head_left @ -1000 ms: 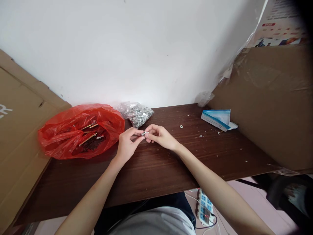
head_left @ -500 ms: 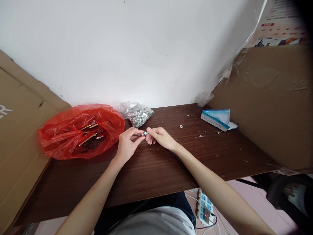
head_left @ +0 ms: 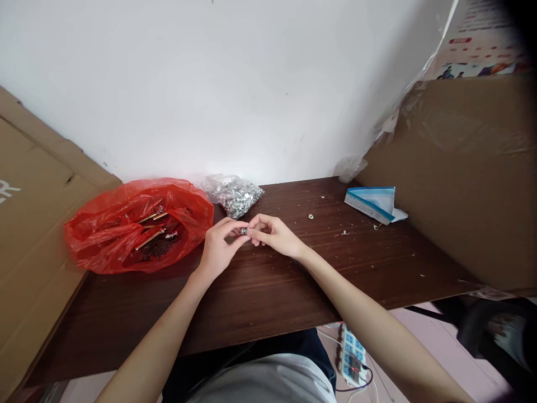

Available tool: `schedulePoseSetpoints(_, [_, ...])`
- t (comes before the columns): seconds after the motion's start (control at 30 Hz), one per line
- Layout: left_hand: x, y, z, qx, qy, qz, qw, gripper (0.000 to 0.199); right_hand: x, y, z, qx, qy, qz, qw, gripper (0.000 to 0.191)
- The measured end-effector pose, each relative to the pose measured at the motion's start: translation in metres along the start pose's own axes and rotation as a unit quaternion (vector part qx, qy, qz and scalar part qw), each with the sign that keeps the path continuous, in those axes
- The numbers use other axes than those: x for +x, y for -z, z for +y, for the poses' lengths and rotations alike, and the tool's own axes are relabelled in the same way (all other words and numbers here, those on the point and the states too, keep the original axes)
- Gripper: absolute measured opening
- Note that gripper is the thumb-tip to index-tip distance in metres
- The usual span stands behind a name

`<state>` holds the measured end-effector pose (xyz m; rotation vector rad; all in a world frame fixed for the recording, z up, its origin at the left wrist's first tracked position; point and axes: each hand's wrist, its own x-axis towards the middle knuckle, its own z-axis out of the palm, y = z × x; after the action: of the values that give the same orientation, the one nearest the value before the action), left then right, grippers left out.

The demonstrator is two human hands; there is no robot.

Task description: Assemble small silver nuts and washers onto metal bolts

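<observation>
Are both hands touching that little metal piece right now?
Touching. The head view shows the fingertips of the left hand and the right hand pinched together on the small metal piece, with no gap visible.

Left hand [head_left: 218, 246] and right hand [head_left: 274, 235] pinch fingertips together, forearms converging.

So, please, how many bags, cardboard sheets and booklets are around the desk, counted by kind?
Bags: 2, red bag and clear bag.
Cardboard sheets: 2, left sheet and right sheet.
Booklets: 1, blue-and-white booklet.
Total: 5.
</observation>
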<state>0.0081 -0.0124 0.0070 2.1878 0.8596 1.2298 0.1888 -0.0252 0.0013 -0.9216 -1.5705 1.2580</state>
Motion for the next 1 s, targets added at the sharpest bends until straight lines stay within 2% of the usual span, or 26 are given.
schedulePoseSetpoints(0.17, [0.000,0.000,0.002,0.001,-0.015,0.013,1.000,0.018,0.001,0.002,0.000,0.033,-0.022,0.009,0.999,0.022])
schedulePoseSetpoints(0.3, [0.001,0.001,0.002,-0.003,-0.015,0.024,1.000,0.018,0.000,0.001,-0.003,0.049,-0.022,-0.015,0.998,0.030])
schedulePoseSetpoints(0.47, [-0.001,-0.001,-0.001,-0.021,-0.017,0.023,0.999,0.021,0.000,0.000,-0.001,0.022,-0.015,-0.003,1.000,0.028])
schedulePoseSetpoints(0.63, [-0.002,-0.003,-0.002,-0.033,-0.011,0.015,0.999,0.020,0.003,0.001,0.005,0.000,-0.025,0.019,1.000,0.050])
schedulePoseSetpoints(0.8, [-0.002,-0.003,-0.001,-0.033,0.001,0.014,0.999,0.020,0.001,0.001,-0.003,0.009,-0.007,0.017,1.000,0.034])
schedulePoseSetpoints(1.0, [-0.002,-0.004,-0.003,-0.037,0.001,0.015,0.999,0.021,0.001,-0.001,-0.002,-0.015,-0.004,0.011,1.000,0.037])
